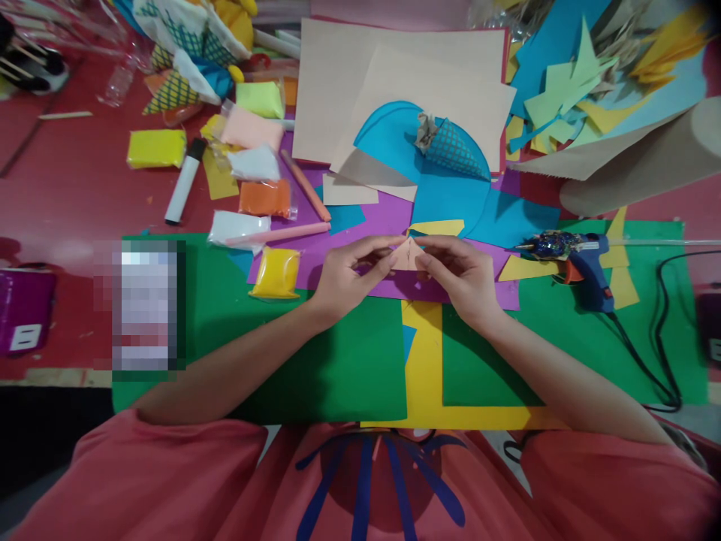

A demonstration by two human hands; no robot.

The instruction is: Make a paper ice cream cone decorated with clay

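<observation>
A small folded piece of pale pink paper (406,255) comes to a point at its top. From one side my left hand (354,269) pinches it between thumb and fingers; my right hand (459,274) grips the opposite edge the same way. Both hands are over a purple sheet (383,288), close to a yellow paper strip (436,228). Beyond them, a blue patterned paper cone (459,148) with a crumpled grey-brown tip lies on blue rounded paper (388,128).
A blue glue gun (591,274) with its cord lies at right on a green sheet (563,361). Packets of coloured clay, such as the yellow packet (276,273), and a marker (185,182) are at left. Paper scraps (563,86) pile up at back right.
</observation>
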